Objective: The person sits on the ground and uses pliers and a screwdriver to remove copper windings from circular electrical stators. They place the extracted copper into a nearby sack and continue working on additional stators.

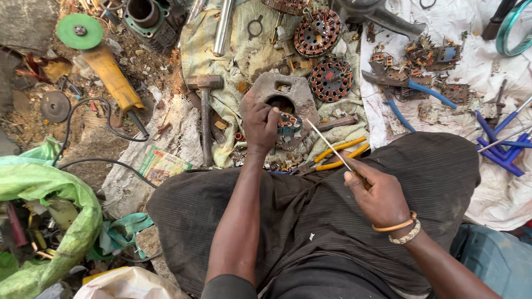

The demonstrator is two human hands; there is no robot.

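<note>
Head-worn view, steeply down, close.

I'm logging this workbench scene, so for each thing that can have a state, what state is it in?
Left hand: gripping a small wound motor part against a metal block.
Right hand: holding a thin rod, tip aimed at the part.
Hammer: lying flat, untouched.
Angle grinder: lying on the ground, green disc fitted.
Yellow-handled pliers: lying unused.
Green sack: open.

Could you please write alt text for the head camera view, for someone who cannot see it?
A seated person's left hand grips a small copper-wound part on a metal block, while the right hand points a thin rod at it. A hammer and pliers lie nearby.
</note>
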